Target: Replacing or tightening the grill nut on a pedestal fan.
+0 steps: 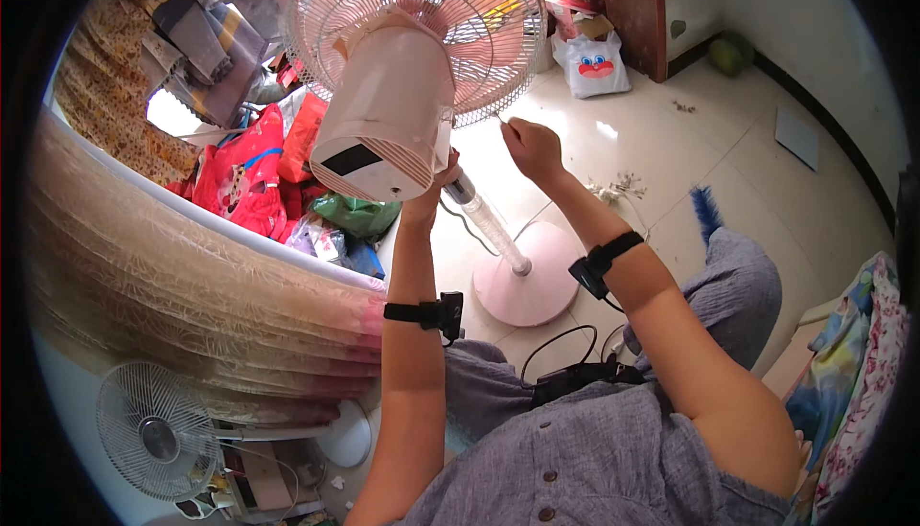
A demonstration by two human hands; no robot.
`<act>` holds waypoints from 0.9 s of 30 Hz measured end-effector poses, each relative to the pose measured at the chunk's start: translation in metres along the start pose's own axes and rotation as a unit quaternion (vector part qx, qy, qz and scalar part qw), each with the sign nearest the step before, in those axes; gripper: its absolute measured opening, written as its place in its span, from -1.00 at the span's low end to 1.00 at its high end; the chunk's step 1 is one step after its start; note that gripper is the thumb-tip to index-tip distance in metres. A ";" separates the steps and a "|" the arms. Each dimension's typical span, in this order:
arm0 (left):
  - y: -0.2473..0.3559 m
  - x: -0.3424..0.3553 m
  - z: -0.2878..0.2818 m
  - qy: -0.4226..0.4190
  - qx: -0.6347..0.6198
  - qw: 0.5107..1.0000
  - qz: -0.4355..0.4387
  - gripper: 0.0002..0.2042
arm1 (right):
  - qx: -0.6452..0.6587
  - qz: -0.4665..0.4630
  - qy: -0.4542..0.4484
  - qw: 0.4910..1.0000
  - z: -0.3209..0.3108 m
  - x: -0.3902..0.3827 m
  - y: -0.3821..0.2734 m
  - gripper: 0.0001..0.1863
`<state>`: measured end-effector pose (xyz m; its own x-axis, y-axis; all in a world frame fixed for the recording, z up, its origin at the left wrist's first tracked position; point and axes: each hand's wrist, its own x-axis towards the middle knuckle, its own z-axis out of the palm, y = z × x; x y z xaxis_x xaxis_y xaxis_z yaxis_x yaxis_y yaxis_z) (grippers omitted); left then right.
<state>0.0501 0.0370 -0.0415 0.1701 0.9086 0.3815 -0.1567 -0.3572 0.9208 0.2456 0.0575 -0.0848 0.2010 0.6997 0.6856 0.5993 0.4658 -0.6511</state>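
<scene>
A pink pedestal fan (383,109) stands before me, its motor housing toward me and its wire cage on the far side. Below the housing, my left hand (446,176) is closed at the top of the fan's pole (489,224); the housing hides part of its fingers. The pole looks wrapped in clear plastic and rises from a round pink base (525,277). My right hand (533,150) is closed in a pinch at the cage's lower right rim. What lies between its fingers is too small to make out.
Bags and clothes (244,171) are heaped to the left behind a beige curtain (211,277). A white fan (158,438) is at the lower left. A white bag (592,66), a green melon (731,54) and a flat white square (796,138) are on the tiles. Patterned cloth (853,373) hangs at right.
</scene>
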 end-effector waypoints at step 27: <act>-0.003 -0.002 -0.007 -0.007 -0.014 1.000 0.013 -0.70 | 0.002 -0.004 -0.035 0.999 -0.008 0.026 -0.060 -0.69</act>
<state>0.0432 0.0378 -0.0458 0.1792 0.8962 0.4058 -0.1891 -0.3735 0.9082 0.2209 0.0428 -0.0251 0.1404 0.7322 0.6665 0.5969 0.4745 -0.6470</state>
